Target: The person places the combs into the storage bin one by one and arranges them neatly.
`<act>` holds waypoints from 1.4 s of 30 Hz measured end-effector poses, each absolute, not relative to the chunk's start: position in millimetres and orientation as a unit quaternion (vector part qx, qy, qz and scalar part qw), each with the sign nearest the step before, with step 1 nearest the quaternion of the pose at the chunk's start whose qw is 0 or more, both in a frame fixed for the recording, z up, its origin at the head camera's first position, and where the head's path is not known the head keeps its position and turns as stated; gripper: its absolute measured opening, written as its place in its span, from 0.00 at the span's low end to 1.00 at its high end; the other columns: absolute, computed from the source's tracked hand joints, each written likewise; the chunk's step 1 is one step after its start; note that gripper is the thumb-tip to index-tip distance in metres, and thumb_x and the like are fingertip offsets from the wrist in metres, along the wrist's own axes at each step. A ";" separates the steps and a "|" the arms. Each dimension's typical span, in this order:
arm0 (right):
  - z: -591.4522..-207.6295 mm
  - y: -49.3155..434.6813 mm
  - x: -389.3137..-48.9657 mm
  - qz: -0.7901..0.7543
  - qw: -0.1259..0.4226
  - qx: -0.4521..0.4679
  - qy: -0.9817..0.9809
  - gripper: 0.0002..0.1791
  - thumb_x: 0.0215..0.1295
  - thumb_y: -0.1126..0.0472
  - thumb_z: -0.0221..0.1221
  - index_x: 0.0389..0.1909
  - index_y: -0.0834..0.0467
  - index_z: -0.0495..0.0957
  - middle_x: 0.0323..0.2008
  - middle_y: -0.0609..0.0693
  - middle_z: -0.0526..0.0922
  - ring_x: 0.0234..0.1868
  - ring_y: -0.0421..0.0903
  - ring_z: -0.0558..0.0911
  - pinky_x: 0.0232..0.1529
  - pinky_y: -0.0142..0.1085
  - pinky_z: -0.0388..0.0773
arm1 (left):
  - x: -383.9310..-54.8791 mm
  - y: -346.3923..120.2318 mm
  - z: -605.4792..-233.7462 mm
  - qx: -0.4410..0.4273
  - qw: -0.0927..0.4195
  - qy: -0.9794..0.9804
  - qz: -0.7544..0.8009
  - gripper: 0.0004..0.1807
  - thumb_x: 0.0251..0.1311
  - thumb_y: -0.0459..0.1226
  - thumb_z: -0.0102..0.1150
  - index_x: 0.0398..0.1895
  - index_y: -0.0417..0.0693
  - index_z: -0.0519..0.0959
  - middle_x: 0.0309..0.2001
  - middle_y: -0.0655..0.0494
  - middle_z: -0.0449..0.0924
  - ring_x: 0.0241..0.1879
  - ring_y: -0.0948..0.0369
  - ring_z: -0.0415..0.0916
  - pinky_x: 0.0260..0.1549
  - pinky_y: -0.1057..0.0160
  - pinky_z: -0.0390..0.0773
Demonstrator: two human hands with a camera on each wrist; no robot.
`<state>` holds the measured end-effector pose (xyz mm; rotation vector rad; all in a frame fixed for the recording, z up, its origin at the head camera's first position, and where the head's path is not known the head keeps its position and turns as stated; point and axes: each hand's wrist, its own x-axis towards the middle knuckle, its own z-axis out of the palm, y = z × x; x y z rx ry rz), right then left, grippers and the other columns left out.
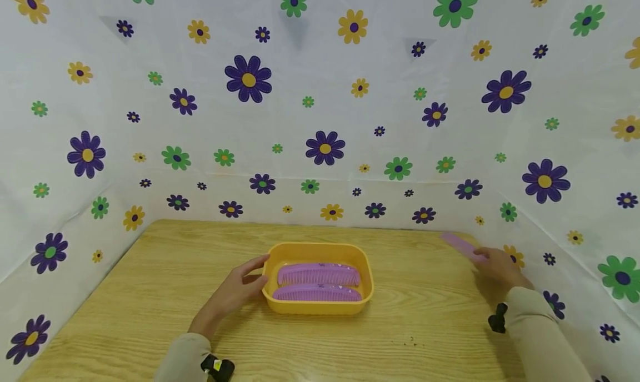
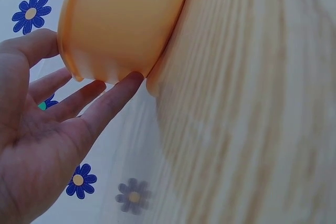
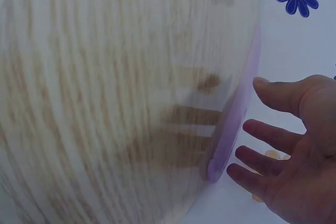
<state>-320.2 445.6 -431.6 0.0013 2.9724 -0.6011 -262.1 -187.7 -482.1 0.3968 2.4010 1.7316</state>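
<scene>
A yellow plastic tray [image 1: 320, 308] stands on the table in the head view. Inside it are two purple combs, one behind [image 1: 317, 271] and one in front [image 1: 315, 290], teeth toward me. My left hand [image 1: 232, 293] is at the tray's left end; in the left wrist view its extended fingers [image 2: 113, 98] touch the outer wall. Over at the right, a third purple comb [image 1: 457, 244] lies flat near the table's far right corner. Beside that comb, my right hand [image 1: 500, 266] has its fingers spread, with fingertips just short of it in the right wrist view.
The wood-grain table [image 1: 200, 260] is bounded at the back and sides by a white sheet [image 1: 390, 104] printed with flowers. Some small dark specks [image 1: 412, 342] mark the tabletop near the front right. Black wrist mounts [image 1: 218, 367] sit on both sleeves.
</scene>
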 end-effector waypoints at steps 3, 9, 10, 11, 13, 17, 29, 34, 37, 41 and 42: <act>-434.8 449.9 -321.8 -0.167 0.035 -0.013 0.985 0.25 0.71 0.63 0.54 0.62 0.78 0.70 0.62 0.83 0.70 0.63 0.81 0.70 0.63 0.72 0.70 | -262.5 -187.6 -481.8 0.134 0.074 0.802 0.577 0.33 0.76 0.40 0.55 0.81 0.49 0.60 0.79 0.37 0.59 0.70 0.39 0.71 0.57 0.60 0.85; -439.2 454.9 -325.4 -0.147 0.036 -0.018 0.988 0.24 0.68 0.65 0.56 0.60 0.77 0.72 0.59 0.83 0.73 0.60 0.81 0.73 0.61 0.70 0.73 | -261.5 -187.8 -481.9 0.130 0.069 0.807 0.572 0.33 0.76 0.39 0.55 0.81 0.47 0.60 0.78 0.36 0.59 0.70 0.39 0.72 0.57 0.58 0.86; -439.6 455.1 -325.8 -0.144 0.040 -0.017 0.989 0.24 0.68 0.66 0.55 0.60 0.77 0.72 0.59 0.83 0.73 0.59 0.80 0.73 0.60 0.70 0.74 | -261.2 -187.8 -481.9 0.128 0.069 0.807 0.572 0.33 0.76 0.39 0.55 0.81 0.47 0.60 0.78 0.37 0.59 0.70 0.39 0.72 0.57 0.58 0.86; -440.4 455.1 -326.2 -0.143 0.045 -0.013 0.989 0.24 0.68 0.66 0.55 0.60 0.77 0.72 0.58 0.83 0.73 0.58 0.80 0.74 0.59 0.69 0.74 | -261.0 -187.7 -482.0 0.128 0.070 0.807 0.572 0.33 0.76 0.39 0.55 0.81 0.47 0.60 0.78 0.36 0.59 0.69 0.39 0.72 0.57 0.58 0.86; -442.9 455.2 -327.0 -0.139 0.050 -0.005 0.989 0.25 0.67 0.66 0.56 0.60 0.76 0.72 0.58 0.82 0.74 0.56 0.78 0.76 0.58 0.69 0.75 | -260.8 -187.2 -482.3 0.124 0.070 0.807 0.573 0.33 0.76 0.39 0.55 0.80 0.48 0.60 0.78 0.37 0.60 0.69 0.39 0.72 0.57 0.59 0.86; -445.2 453.7 -326.6 -0.138 0.056 0.013 0.989 0.27 0.63 0.65 0.60 0.60 0.75 0.71 0.57 0.81 0.74 0.52 0.74 0.78 0.56 0.67 0.76 | -261.3 -187.1 -482.8 0.125 0.076 0.805 0.575 0.33 0.76 0.39 0.55 0.81 0.48 0.60 0.78 0.37 0.59 0.69 0.40 0.72 0.57 0.59 0.86; -437.5 445.8 -322.0 -0.210 0.062 0.021 0.975 0.33 0.60 0.68 0.65 0.64 0.76 0.67 0.53 0.80 0.76 0.45 0.67 0.80 0.46 0.57 0.83 | -262.8 -188.6 -482.0 0.131 0.074 0.806 0.572 0.33 0.76 0.39 0.55 0.81 0.48 0.60 0.78 0.37 0.59 0.70 0.39 0.72 0.57 0.60 0.85; -437.1 447.4 -321.5 -0.249 0.071 0.019 0.966 0.29 0.62 0.72 0.57 0.65 0.74 0.67 0.54 0.82 0.75 0.44 0.65 0.81 0.39 0.46 0.86 | -262.7 -187.7 -482.1 0.129 0.074 0.806 0.573 0.33 0.76 0.39 0.55 0.80 0.47 0.60 0.78 0.36 0.59 0.70 0.39 0.72 0.57 0.59 0.86; -436.5 448.9 -322.1 -0.245 0.060 0.005 0.968 0.27 0.63 0.73 0.55 0.64 0.75 0.68 0.53 0.82 0.76 0.46 0.68 0.82 0.40 0.47 0.86 | -262.5 -186.5 -481.7 0.120 0.074 0.807 0.574 0.32 0.76 0.39 0.56 0.80 0.49 0.61 0.78 0.38 0.60 0.70 0.40 0.72 0.57 0.60 0.85; -435.2 449.2 -322.1 -0.255 0.053 0.013 0.965 0.25 0.65 0.73 0.55 0.63 0.74 0.69 0.53 0.81 0.78 0.47 0.70 0.82 0.41 0.48 0.86 | -262.4 -186.2 -480.8 0.126 0.074 0.806 0.574 0.32 0.76 0.39 0.55 0.80 0.48 0.60 0.78 0.38 0.59 0.70 0.40 0.72 0.57 0.59 0.85; -434.9 448.8 -322.0 -0.262 0.053 0.018 0.963 0.25 0.65 0.73 0.55 0.64 0.74 0.69 0.53 0.81 0.77 0.47 0.70 0.82 0.41 0.48 0.86 | -262.3 -186.0 -480.6 0.125 0.074 0.806 0.574 0.32 0.76 0.39 0.55 0.80 0.48 0.60 0.78 0.38 0.59 0.70 0.40 0.72 0.58 0.59 0.85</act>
